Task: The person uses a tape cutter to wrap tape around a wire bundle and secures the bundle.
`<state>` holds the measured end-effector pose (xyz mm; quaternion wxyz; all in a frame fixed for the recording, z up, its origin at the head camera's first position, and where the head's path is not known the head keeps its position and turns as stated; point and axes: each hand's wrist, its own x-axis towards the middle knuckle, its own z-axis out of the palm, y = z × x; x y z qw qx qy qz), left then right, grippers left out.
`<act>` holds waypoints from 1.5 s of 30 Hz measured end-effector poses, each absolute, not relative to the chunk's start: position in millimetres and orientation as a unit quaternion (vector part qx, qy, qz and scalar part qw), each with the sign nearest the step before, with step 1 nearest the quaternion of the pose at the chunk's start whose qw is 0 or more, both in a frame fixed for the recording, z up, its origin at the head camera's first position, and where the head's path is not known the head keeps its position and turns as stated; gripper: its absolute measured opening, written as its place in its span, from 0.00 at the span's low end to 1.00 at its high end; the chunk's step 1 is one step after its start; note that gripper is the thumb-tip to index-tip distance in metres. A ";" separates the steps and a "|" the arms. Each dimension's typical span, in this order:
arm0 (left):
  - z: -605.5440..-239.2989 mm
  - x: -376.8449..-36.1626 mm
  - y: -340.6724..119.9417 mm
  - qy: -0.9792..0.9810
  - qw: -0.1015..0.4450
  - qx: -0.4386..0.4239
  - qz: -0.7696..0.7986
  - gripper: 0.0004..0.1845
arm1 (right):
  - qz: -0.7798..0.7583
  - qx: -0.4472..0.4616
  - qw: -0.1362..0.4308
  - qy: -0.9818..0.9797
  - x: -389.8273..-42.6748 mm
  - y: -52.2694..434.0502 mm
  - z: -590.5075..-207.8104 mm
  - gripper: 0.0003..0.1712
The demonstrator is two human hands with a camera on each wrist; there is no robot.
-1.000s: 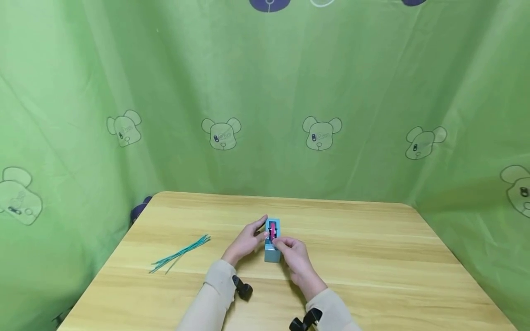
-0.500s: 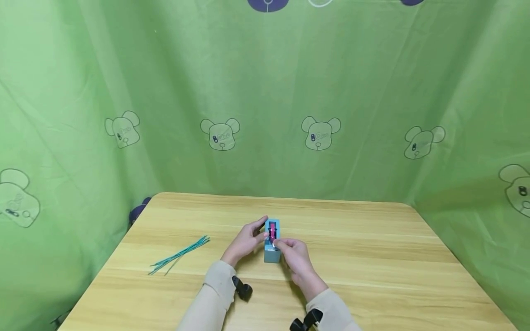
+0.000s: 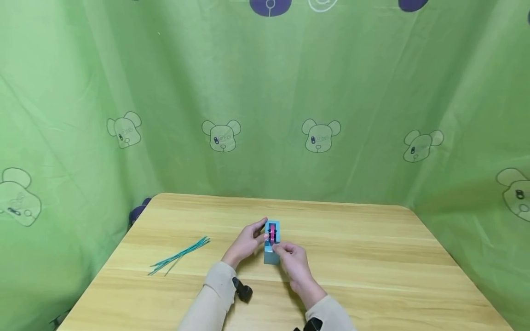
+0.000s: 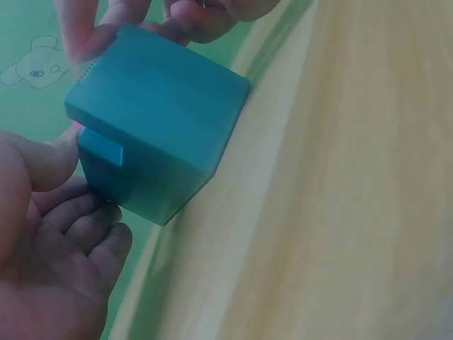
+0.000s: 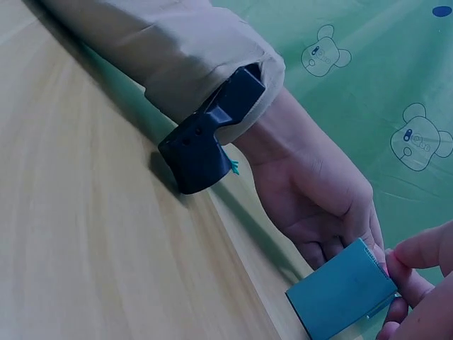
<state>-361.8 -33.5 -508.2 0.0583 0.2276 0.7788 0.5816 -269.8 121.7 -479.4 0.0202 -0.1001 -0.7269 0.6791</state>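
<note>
Left hand (image 3: 244,242) grips the blue dispenser (image 3: 271,257) by its left side, thumb beside the pink tape (image 3: 272,233); the right hand (image 3: 296,263) pinches the tape at the near end. The dispenser stands about midway between the counter's (image 3: 372,257) side edges, and thin green sticks (image 3: 182,253) lie toward the left edge.

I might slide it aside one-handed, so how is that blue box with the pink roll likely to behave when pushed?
The blue box has flat sides and straight edges, so it would probably slide rather than roll. Its smooth faces may feel somewhat slippery. The pink roll sits in its open top and might turn if brushed.
</note>
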 end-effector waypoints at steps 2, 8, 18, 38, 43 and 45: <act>-508.0 -361.0 -33.8 0.777 0.059 0.229 0.584 0.31 | 0.677 -0.097 0.022 -0.729 -267.9 121.6 -479.5 0.13; -508.4 -360.4 -34.0 0.772 0.066 0.229 0.590 0.31 | 0.666 -0.096 0.026 -0.740 -263.7 122.4 -478.6 0.12; -505.7 -360.5 -34.3 0.769 0.072 0.228 0.592 0.31 | 0.666 -0.084 0.020 -0.741 -257.6 124.9 -477.7 0.11; -508.0 -358.9 -35.7 0.755 0.082 0.240 0.605 0.31 | 0.699 -0.074 -0.020 -0.711 -247.6 124.8 -486.9 0.14; -506.3 -359.8 -35.4 0.761 0.088 0.236 0.597 0.31 | 0.693 -0.081 -0.026 -0.716 -244.1 124.6 -486.3 0.13; -506.4 -360.2 -35.2 0.761 0.088 0.238 0.598 0.31 | 0.692 -0.084 -0.027 -0.716 -243.0 123.6 -486.3 0.12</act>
